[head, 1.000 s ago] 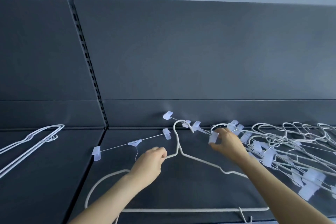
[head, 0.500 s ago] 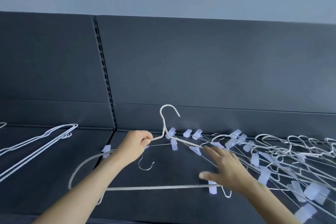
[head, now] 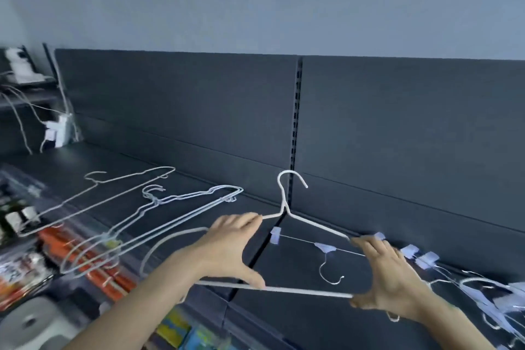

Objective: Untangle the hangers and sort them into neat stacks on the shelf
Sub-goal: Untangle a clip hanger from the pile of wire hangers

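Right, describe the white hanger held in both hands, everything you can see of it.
The hanger is thin white wire: an open hook on top, a short neck, two sloping shoulders, a straight bottom bar and a rounded left end. It is held above the dark shelf, hook pointing up. The left hand grips the left shoulder, thumb on the bar; the right hand grips the right corner.

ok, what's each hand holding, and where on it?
One white hanger, in both: left hand spans its left side, fingers on the shoulder wire, thumb on the bottom bar; right hand grips its right corner.
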`<action>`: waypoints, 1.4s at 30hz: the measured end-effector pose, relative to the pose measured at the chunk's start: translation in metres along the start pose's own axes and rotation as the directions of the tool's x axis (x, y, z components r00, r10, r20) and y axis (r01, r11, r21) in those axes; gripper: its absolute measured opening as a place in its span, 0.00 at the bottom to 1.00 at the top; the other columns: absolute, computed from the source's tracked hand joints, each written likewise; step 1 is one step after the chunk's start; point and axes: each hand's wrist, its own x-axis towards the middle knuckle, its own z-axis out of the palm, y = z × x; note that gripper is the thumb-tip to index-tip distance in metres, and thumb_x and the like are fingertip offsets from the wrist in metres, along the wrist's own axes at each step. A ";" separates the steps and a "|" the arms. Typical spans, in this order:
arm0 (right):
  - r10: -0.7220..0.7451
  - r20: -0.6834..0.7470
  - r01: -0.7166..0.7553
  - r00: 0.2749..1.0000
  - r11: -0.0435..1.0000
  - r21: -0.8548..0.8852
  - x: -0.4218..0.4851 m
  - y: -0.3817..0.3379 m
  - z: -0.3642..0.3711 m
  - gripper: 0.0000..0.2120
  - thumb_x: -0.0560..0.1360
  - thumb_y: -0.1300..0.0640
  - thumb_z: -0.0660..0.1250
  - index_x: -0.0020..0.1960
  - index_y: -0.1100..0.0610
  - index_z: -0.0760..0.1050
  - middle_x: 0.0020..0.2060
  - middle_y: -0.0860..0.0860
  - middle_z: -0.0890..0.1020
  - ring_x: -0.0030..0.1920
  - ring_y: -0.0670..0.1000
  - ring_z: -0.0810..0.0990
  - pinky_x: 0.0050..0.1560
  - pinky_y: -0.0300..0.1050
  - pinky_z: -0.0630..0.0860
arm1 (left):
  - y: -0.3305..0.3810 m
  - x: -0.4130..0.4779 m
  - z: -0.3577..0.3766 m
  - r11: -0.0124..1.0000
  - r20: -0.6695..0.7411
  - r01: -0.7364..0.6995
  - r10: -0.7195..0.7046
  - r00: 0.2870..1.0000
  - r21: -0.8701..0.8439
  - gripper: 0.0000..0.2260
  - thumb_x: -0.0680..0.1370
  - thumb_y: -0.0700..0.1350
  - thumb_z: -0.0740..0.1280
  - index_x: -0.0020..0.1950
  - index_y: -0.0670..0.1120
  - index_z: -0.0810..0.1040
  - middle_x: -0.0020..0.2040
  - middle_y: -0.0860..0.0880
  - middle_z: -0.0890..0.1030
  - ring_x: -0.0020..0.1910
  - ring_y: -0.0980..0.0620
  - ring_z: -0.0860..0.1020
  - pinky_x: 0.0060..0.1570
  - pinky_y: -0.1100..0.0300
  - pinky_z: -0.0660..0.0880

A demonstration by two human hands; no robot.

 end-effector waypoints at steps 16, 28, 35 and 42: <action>-0.238 -0.099 0.250 0.966 0.957 0.144 0.196 -0.195 0.068 0.42 0.71 0.41 0.65 0.75 0.53 0.46 0.74 0.47 0.52 0.73 0.47 0.52 0.72 0.38 0.53 | -0.289 -0.066 -0.020 0.797 -0.115 0.536 -0.581 0.805 -0.278 0.56 0.54 0.69 0.66 0.75 0.46 0.51 0.76 0.47 0.52 0.74 0.47 0.52 0.74 0.54 0.54; -0.118 -0.084 0.134 0.990 0.962 0.237 0.279 -0.244 0.136 0.31 0.68 0.31 0.51 0.41 0.53 0.82 0.37 0.50 0.82 0.46 0.46 0.75 0.45 0.29 0.69 | -0.483 -0.008 -0.006 0.638 -0.025 0.734 -0.758 0.651 -0.233 0.47 0.59 0.67 0.70 0.70 0.45 0.62 0.70 0.43 0.65 0.69 0.42 0.65 0.67 0.50 0.64; -0.057 -0.092 0.080 0.994 0.961 0.266 0.294 -0.243 0.155 0.17 0.55 0.54 0.78 0.43 0.56 0.83 0.40 0.49 0.80 0.48 0.46 0.72 0.42 0.50 0.80 | -0.514 0.011 0.012 0.642 0.054 0.740 -0.747 0.663 -0.203 0.42 0.63 0.66 0.70 0.71 0.51 0.61 0.72 0.43 0.63 0.72 0.43 0.60 0.70 0.47 0.58; 0.006 -0.081 0.020 0.997 0.950 0.311 0.282 -0.251 0.139 0.20 0.69 0.56 0.72 0.60 0.55 0.75 0.54 0.46 0.74 0.58 0.47 0.76 0.55 0.33 0.67 | -0.489 0.034 0.012 0.743 -0.038 0.640 -0.658 0.752 -0.195 0.32 0.73 0.59 0.64 0.73 0.46 0.61 0.75 0.41 0.57 0.74 0.44 0.56 0.72 0.53 0.54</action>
